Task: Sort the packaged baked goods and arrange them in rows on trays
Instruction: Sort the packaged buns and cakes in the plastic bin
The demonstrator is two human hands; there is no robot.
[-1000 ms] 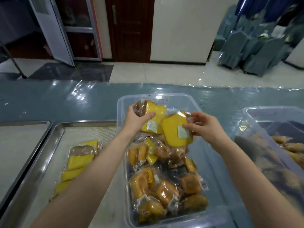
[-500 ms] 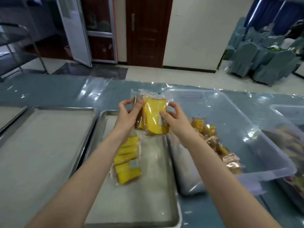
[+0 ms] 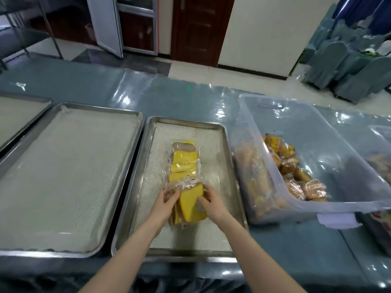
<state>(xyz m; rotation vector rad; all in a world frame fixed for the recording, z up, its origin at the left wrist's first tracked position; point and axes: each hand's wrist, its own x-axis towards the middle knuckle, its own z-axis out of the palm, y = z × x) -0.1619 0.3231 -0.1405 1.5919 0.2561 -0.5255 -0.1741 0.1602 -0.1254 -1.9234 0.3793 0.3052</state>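
Furthest left of the middle tray (image 3: 148, 149), a corner of another metal tray (image 3: 19, 115) is seen. Just beside the middle tray's left rim a second steel tray (image 3: 69, 176) is set, rectangular with rounded corners and lined with a pale, finely woven mat. The middle tray is of the same brushed steel and carries the same ribbed liner.

Over the near half of the middle tray, the left hand (image 3: 166, 205) is curled round the left edge of a yellow cake packet (image 3: 190, 205), with its fingers (image 3: 174, 194) bent onto the crinkled clear film. The right edge of the packet is gripped by the right hand (image 3: 213, 205), with the thumb laid across the top and the fingers tucked at the side. The packet is held low over the liner, at the near end of the row; whether one wrapper or two is held cannot be told.

Beyond the hands, a row of packets (image 3: 184, 163) is laid lengthwise down the middle tray, overlapping like shingles: flat yellow slices with brown crusts in glossy wrap.

Just right of the middle tray stands a translucent plastic bin (image 3: 317, 132), deep and slope-walled, in which wrapped golden-brown buns (image 3: 296, 172) are heaped. Further right, the edge of a second bin (image 3: 380, 136) is visible. All rests on a table (image 3: 169, 98) covered in blue-grey cloth under shiny clear sheeting.
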